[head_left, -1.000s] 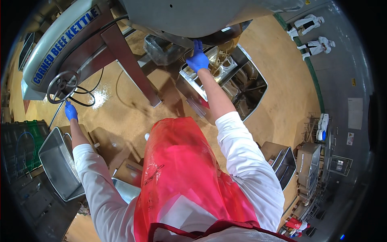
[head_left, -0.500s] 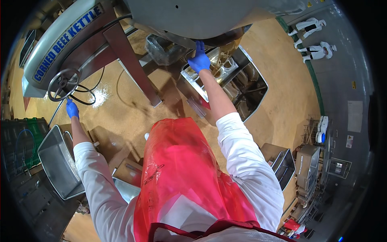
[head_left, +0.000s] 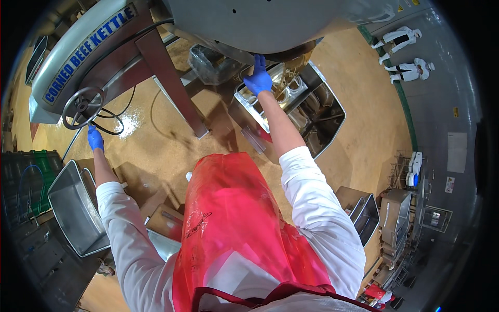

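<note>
In a blue glove, my left hand is closed at the lower edge of a grey handwheel, gripping its crank handle. My right hand, also gloved in blue, reaches forward with fingers stretched out against the lower lip of a large tilted steel kettle. Brownish liquid runs from that lip into a deep metal tub below. Metal pieces with round openings sit inside the tub near the stream. The kettle's interior is hidden from this side.
A slanted steel leg stands between my hands, with a dark hose by the wheel. Metal tubs stand at left and right. Two people in white are at far right. The tan floor looks wet in places.
The kettle and wheel sit slightly lower and farther right in view, and a second hole shows on the kettle. Both hands stay at the same places on the equipment.
</note>
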Motion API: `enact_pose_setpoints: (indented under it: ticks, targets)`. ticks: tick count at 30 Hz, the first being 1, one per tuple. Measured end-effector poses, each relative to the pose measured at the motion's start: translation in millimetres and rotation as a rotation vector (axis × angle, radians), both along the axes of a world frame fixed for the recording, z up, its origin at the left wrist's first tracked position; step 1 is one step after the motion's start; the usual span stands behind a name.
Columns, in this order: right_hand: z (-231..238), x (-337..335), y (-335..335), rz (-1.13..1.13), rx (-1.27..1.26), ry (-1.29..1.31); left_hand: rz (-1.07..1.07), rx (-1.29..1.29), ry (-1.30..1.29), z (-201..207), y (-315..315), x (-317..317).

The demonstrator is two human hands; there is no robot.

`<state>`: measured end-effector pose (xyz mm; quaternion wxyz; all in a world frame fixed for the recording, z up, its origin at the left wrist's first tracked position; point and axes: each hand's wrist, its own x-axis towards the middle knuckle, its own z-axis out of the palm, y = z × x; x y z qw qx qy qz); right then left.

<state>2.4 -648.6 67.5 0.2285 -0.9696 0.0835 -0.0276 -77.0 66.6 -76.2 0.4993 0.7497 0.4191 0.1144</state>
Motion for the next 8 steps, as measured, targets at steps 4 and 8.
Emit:
enact_pose_setpoints:
  ticks: [4, 8]
  targets:
    - [-5.0, -3.4, -8.8, -0.004, -0.005, -0.018, 0.007, -0.054, 0.031, -1.3, -16.3, 4.2]
    - [-4.1, -0.3, -3.9, 0.002, 0.014, -0.018, 0.020, -0.145, 0.011, -13.7, 5.9, 6.6]
